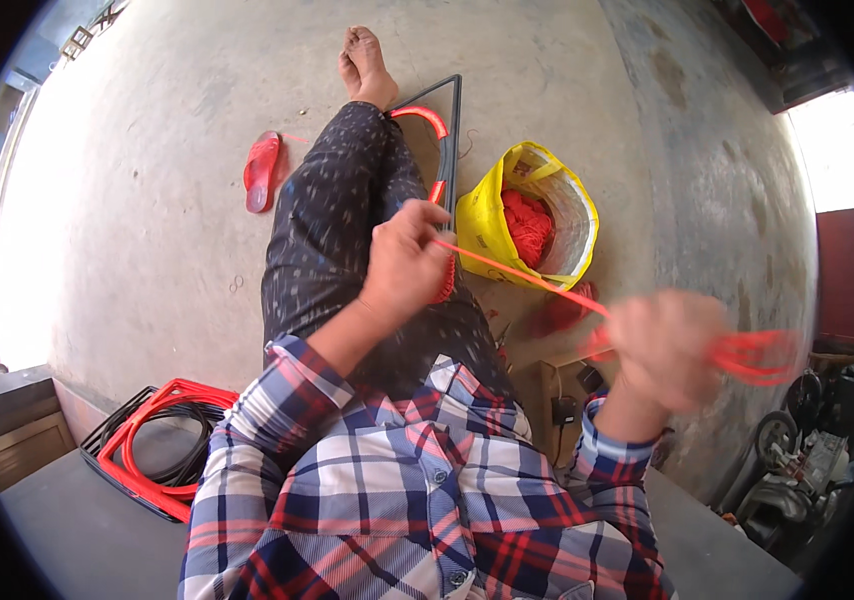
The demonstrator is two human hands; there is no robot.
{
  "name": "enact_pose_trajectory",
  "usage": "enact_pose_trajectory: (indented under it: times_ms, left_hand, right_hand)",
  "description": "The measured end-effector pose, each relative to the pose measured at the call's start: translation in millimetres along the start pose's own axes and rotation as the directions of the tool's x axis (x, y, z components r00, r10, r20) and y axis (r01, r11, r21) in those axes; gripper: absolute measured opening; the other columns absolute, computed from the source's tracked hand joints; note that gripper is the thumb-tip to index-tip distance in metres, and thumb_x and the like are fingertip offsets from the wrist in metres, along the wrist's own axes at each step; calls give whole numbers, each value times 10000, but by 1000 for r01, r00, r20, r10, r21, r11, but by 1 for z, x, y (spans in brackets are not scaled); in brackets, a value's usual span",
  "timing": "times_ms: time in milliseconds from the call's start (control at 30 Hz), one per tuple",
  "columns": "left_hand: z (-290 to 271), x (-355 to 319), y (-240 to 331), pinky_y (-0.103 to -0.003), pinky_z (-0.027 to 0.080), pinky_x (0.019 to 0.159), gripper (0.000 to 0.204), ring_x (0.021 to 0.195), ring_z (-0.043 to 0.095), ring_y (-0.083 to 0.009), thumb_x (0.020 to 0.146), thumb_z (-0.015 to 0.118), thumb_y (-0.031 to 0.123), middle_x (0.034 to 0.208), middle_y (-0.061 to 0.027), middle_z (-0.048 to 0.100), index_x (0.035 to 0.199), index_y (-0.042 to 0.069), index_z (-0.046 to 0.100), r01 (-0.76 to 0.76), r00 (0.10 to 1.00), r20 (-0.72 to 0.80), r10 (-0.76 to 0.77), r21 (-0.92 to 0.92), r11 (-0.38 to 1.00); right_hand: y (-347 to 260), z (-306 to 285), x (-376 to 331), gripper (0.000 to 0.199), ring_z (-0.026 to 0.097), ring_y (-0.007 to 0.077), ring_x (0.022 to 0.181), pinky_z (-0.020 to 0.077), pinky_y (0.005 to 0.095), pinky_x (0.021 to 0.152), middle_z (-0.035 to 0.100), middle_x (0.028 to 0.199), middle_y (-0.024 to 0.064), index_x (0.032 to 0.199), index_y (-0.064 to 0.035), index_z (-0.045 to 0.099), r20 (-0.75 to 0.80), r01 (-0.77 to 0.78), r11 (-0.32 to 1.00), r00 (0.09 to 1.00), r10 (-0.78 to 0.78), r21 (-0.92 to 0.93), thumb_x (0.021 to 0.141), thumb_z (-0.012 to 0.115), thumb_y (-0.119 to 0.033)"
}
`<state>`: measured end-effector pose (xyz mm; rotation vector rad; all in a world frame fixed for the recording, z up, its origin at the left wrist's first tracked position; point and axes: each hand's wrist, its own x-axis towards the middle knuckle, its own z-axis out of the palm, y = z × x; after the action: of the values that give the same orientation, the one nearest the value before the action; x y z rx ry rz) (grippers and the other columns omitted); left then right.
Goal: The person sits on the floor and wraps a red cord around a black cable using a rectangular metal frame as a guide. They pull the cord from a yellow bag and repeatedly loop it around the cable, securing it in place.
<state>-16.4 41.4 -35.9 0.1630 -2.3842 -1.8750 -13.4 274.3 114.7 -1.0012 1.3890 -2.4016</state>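
My left hand (409, 258) is closed, thumb and fingers pinched on a red-orange cord (517, 270), over my thigh. The cord runs taut to my right hand (669, 345), which is smeared by motion but wrapped round a looped bundle of the same cord (755, 356). Beyond my left hand, a black frame (458, 120) with a curved inner part leans along my leg. Red cord wrapping (429, 118) covers stretches of that curve. More red wrapping (445, 284) shows beside my left wrist. My hand and leg hide part of the frame.
A yellow bag (482, 215) holding red cord (527, 226) stands right of my leg. Red slippers (263, 172) lie on the floor. At my left, red and black frames (152, 440) are stacked on the grey seat. A machine (792, 480) stands at lower right.
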Motion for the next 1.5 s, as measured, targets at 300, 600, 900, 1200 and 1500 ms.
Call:
enact_pose_trajectory:
  times_ms: [300,600,900,1200,1500]
  left_hand:
    - [-2,13,-35,-261,361,478,269,504,442,-70,1007,555,225,604,17,524,875,11,648,543,810,308,-499,-73,837]
    - [-19,9,17,-211,340,506,237,565,443,-41,1009,571,223,672,50,542,880,47,664,509,857,306,-414,-383,771]
    - [-8,16,-8,-257,329,439,209,484,421,-104,970,532,208,733,-86,632,862,44,606,666,744,291,-602,-407,626]
    - [-4,21,-26,-284,242,372,116,393,350,-122,910,524,149,784,-168,675,822,73,530,775,630,428,-648,-403,487]
    - [5,-8,16,-208,450,701,109,739,536,-63,919,673,88,821,7,596,983,25,610,318,889,428,-164,-320,893]
  right_hand:
    - [179,-43,-23,100,649,322,811,508,432,705,652,849,104,887,-55,690,-189,-288,248,915,357,-925,800,643,-53]
    - [165,-25,-5,264,667,178,925,532,313,857,687,957,92,1054,10,679,-140,-201,604,979,147,-771,796,731,19]
    - [76,-59,1,215,547,155,648,475,355,729,619,773,53,1013,-41,637,-417,-25,961,897,143,276,1009,568,-245]
    - [-12,-33,-63,203,295,53,472,240,262,465,424,608,-35,993,-11,619,-456,-193,966,885,95,-173,1009,575,-209]
    - [92,-55,-80,299,447,120,625,389,275,572,477,708,3,858,-42,586,-320,-315,764,770,553,563,980,595,-315]
